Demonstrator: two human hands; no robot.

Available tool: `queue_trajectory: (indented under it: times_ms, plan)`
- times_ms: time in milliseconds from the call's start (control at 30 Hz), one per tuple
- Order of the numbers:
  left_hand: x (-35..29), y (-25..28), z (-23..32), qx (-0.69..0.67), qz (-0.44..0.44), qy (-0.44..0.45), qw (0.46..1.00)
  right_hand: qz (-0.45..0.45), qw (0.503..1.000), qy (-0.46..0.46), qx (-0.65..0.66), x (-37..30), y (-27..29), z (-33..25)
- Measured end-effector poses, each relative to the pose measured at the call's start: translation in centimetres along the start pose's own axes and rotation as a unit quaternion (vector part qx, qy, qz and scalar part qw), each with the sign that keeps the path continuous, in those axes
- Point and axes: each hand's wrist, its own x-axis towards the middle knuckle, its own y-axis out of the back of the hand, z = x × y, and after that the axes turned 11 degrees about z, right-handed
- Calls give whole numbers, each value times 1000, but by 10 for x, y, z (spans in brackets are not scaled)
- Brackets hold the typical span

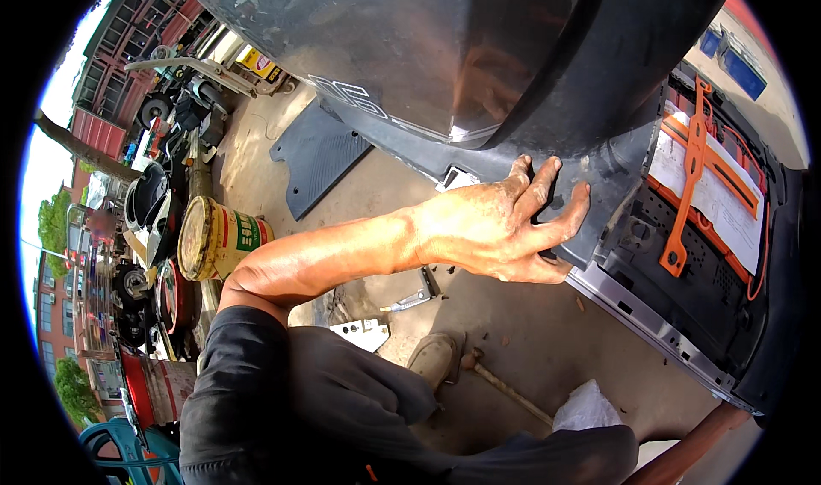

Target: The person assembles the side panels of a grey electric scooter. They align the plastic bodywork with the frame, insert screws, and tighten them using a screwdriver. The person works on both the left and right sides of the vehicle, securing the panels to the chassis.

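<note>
Site: open-air repair workshop or yard, sunlit; probably vehicle work. Evidence: dusty concrete floor (pixel 487 314) with a hammer (pixel 510 391) and small tool (pixel 415 297) lying loose; large dark casing (pixel 402 49) at top centre. Left side: stained bucket (pixel 199 241), small wheels (pixel 156 109) among heaped parts. Beyond: tree trunk (pixel 81 149), brick building (pixel 53 310), open sky (pixel 38 168).

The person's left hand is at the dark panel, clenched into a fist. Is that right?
Not quite: the head view shows the left hand at the dark panel open, its fingers spread apart, not clenched.
</note>
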Motion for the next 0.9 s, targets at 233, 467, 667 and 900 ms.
queue_trajectory:
  times_ms: [233,467,667,900]
  plan:
    - [-1,13,-5,-7,-33,-3,999,6,1000,-17,11,4,-6,6]
    - [26,79,12,84,-232,-130,960,5,998,-40,40,1,-19,12]
    - [-36,95,69,-309,102,165,931,2,998,-48,48,12,-23,1]
    - [-148,15,91,-484,221,765,363,-3,998,-54,40,10,-25,-20]
